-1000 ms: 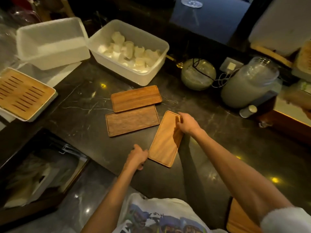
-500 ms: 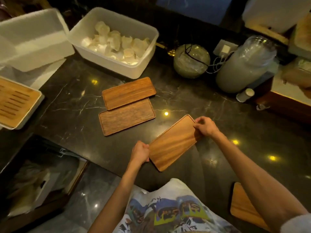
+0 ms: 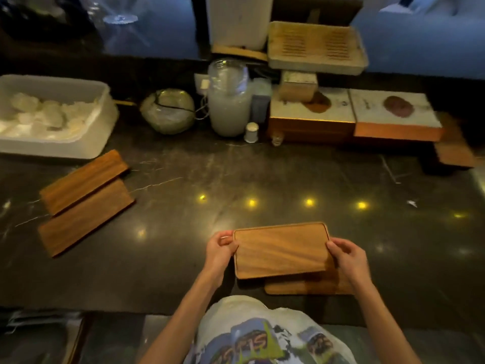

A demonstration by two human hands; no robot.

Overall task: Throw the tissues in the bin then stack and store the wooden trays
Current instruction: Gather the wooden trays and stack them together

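A light wooden tray is held level in front of me, just above the dark counter. My left hand grips its left short end and my right hand grips its right short end. Under its near right corner another wooden tray lies flat on the counter, mostly covered. Two more wooden trays lie side by side at the left: a rear tray and a front tray. A white tub with crumpled white tissues stands at the far left.
Along the back of the dark marble counter stand a round glass bowl, a plastic-wrapped jar, a small white bottle and wooden boxes with a slatted tray on top. A bin corner shows bottom left.
Both hands carried the tray to the right and turned it square to me, over the tray that lay near the counter's front edge. The view swung right; the two left trays stayed put.
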